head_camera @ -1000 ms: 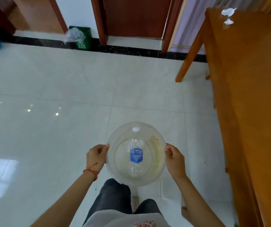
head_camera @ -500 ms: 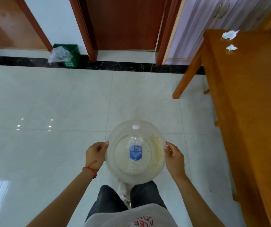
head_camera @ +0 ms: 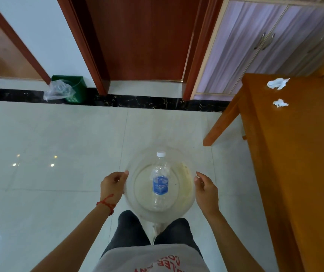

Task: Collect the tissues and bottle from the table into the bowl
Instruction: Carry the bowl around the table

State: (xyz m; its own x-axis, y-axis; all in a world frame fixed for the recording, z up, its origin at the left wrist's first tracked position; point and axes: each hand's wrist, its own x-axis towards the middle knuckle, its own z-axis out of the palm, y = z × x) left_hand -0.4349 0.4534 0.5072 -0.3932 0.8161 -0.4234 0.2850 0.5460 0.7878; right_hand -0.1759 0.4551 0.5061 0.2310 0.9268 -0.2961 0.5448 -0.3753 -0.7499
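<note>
Bowl [head_camera: 184, 208], clear, is being carried at waist height, left hand [head_camera: 112, 185] and right hand [head_camera: 206, 190] closed on opposite rims; bottle [head_camera: 160, 184] is lying inside. Table [head_camera: 304, 163] is drawing nearer; two tissues [head_camera: 280, 103] [head_camera: 277, 83] are sitting at its far end, becoming reachable, awaiting collection.

To my right stands a wooden bench [head_camera: 304, 163]; two crumpled white tissues [head_camera: 277, 83] [head_camera: 280, 103] lie near its far corner, close together.
</note>
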